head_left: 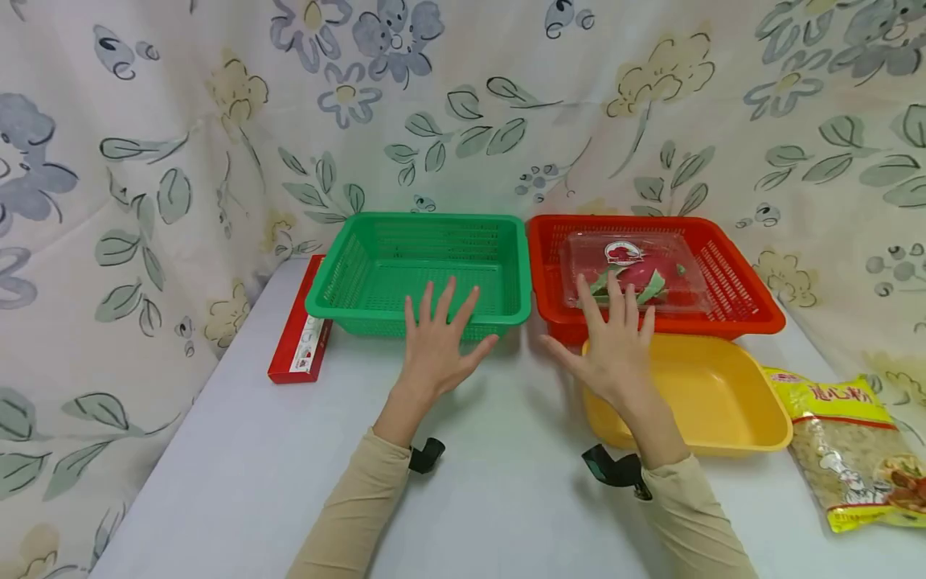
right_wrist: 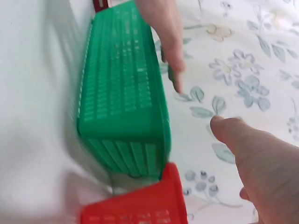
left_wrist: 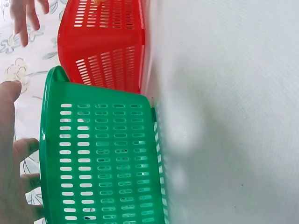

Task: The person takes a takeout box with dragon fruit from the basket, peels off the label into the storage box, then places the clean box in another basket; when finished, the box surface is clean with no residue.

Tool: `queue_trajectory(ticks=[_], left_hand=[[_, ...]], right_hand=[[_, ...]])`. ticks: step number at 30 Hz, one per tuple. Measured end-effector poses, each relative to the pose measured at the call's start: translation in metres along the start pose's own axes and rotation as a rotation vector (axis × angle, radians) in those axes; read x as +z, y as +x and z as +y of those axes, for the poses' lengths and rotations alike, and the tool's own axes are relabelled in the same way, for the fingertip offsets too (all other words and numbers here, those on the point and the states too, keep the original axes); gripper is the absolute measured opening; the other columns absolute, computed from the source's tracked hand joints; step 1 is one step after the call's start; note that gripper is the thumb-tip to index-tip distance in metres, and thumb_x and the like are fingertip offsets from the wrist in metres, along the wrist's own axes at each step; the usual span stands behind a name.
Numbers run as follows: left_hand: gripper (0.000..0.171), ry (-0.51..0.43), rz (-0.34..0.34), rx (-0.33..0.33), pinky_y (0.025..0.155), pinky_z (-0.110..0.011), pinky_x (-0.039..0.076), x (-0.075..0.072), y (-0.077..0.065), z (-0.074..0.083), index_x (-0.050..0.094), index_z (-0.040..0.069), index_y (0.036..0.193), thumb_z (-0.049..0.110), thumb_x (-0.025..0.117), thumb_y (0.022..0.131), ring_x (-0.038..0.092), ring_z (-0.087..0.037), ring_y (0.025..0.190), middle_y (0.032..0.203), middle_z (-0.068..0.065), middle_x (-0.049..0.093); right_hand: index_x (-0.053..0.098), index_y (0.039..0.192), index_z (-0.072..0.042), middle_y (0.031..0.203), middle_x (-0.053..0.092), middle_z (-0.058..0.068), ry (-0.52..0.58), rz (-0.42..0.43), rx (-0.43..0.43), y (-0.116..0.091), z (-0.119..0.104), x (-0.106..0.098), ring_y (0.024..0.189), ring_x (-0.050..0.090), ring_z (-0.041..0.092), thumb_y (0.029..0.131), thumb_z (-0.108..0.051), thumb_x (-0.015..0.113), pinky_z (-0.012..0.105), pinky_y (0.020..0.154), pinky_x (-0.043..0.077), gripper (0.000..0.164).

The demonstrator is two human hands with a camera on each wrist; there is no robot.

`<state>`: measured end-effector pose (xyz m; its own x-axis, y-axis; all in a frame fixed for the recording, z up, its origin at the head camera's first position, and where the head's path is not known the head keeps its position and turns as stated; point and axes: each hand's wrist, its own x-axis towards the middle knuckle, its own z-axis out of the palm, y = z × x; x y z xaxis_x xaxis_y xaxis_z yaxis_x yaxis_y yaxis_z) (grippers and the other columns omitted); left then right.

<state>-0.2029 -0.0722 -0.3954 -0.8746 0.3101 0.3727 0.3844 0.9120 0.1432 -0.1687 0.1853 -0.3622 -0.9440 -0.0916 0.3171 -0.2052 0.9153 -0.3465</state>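
At the far left, beyond the left hand, a slim red box (head_left: pixel 298 322) with a white printed label lies on the white table (head_left: pixel 492 498), just beside the green plastic basket (head_left: pixel 448 241). That basket sits directly ahead of the left hand (head_left: pixel 437 342), whose fingers are spread wide over its near rim, the thumb pointing toward the other hand; whether skin meets plastic I cannot tell. A beige sleeve (head_left: pixel 354 507) runs back from that wrist, with a black strap (head_left: pixel 427 456) at the cuff. The right hand (head_left: pixel 615 354) is spread in much the same way, its thumb angled toward the left hand and its fingertips in front of the red plastic basket (head_left: pixel 745 281); contact there is also unclear. In the red basket, ahead of the right fingertips, lies a clear plastic pack (head_left: pixel 651 269) (dark red contents, green leaves, a round label on top). Below the red basket and right of the right hand is the yellow plastic tray (head_left: pixel 712 394), its left side partly covered by the right wrist. Farthest right of the hands, beside the tray, lies a yellow-topped macaroni bag (head_left: pixel 857 450). A floral curtain (head_left: pixel 463 137) hangs behind both baskets.
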Motion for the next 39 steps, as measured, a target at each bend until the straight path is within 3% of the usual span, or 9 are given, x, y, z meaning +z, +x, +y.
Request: queue_trajectory(ticks=[6,15,17,21,24,30,34,36,39], left_hand=[[0.076,-0.038,0.011,0.014,0.113,-0.066,0.006,0.001,0.0,0.0,0.027,0.029,0.157,0.066,0.044,0.093,0.012,-0.041,0.148,0.163,-0.01,0.019],[0.065,-0.102,0.155,0.03,0.111,-0.067,0.015,-0.008,0.001,0.004,0.043,0.017,0.15,0.052,0.051,0.096,0.035,-0.042,0.138,0.151,-0.015,0.04],[0.063,-0.129,0.155,0.025,0.111,-0.066,0.018,-0.011,0.003,0.007,0.044,0.015,0.148,0.05,0.053,0.096,0.038,-0.04,0.137,0.149,-0.016,0.043],[0.059,-0.207,0.157,0.044,0.11,-0.058,0.029,-0.016,0.012,0.017,0.048,0.011,0.145,0.045,0.054,0.097,0.044,-0.036,0.131,0.143,-0.016,0.049],[0.054,-0.257,0.158,0.077,0.103,-0.05,0.04,-0.019,0.029,0.031,0.052,0.009,0.141,0.041,0.054,0.098,0.049,-0.032,0.127,0.139,-0.015,0.053],[0.051,-0.354,0.035,0.099,0.095,-0.035,0.049,-0.021,0.064,0.081,0.052,0.012,0.141,0.039,0.054,0.098,0.051,-0.022,0.124,0.139,-0.008,0.053],[0.05,-0.471,-0.07,0.082,0.094,-0.031,0.05,-0.01,0.087,0.114,0.05,0.016,0.143,0.038,0.056,0.098,0.048,-0.017,0.125,0.141,-0.005,0.049],[0.05,-0.553,-0.116,0.055,0.096,-0.031,0.049,-0.003,0.099,0.126,0.049,0.017,0.143,0.038,0.056,0.098,0.046,-0.017,0.126,0.143,-0.005,0.047],[0.051,-0.666,-0.167,-0.047,0.098,-0.032,0.048,0.009,0.115,0.14,0.048,0.016,0.144,0.038,0.056,0.098,0.047,-0.017,0.126,0.145,-0.005,0.044]], right_hand=[[0.012,0.16,-0.018,0.163,-0.002,0.022,-0.014,-0.021,0.05,0.014,0.039,-0.03,0.145,0.0,0.049,0.088,-0.061,0.059,0.071,0.109,-0.006,0.096],[0.018,0.156,-0.004,0.157,0.009,0.033,-0.04,-0.01,0.137,0.04,0.141,-0.066,0.14,0.011,0.055,0.095,-0.055,0.05,0.074,0.106,0.005,0.086],[0.02,0.155,0.0,0.155,0.011,0.036,-0.048,0.0,0.164,0.041,0.164,-0.069,0.137,0.013,0.057,0.096,-0.053,0.048,0.075,0.105,0.009,0.084],[0.025,0.15,0.006,0.148,0.019,0.04,-0.082,0.005,0.181,0.039,0.2,-0.07,0.13,0.019,0.06,0.098,-0.049,0.044,0.075,0.098,0.019,0.079],[0.026,0.146,0.012,0.14,0.026,0.042,-0.091,-0.032,0.183,0.036,0.215,-0.068,0.121,0.025,0.061,0.099,-0.046,0.041,0.075,0.093,0.025,0.076],[0.018,0.145,0.018,0.139,0.029,0.043,-0.086,-0.077,0.215,0.034,0.224,-0.06,0.117,0.029,0.059,0.101,-0.044,0.033,0.074,0.093,0.03,0.077],[0.012,0.148,0.015,0.148,0.018,0.041,-0.092,-0.104,0.239,0.036,0.226,-0.057,0.125,0.023,0.06,0.101,-0.047,0.028,0.076,0.097,0.024,0.079],[0.011,0.15,0.013,0.151,0.014,0.04,-0.094,-0.115,0.251,0.037,0.226,-0.055,0.128,0.02,0.06,0.101,-0.048,0.027,0.076,0.097,0.023,0.079],[0.012,0.15,0.012,0.152,0.012,0.038,-0.094,-0.124,0.263,0.038,0.223,-0.053,0.13,0.019,0.059,0.102,-0.048,0.026,0.077,0.098,0.022,0.079]])
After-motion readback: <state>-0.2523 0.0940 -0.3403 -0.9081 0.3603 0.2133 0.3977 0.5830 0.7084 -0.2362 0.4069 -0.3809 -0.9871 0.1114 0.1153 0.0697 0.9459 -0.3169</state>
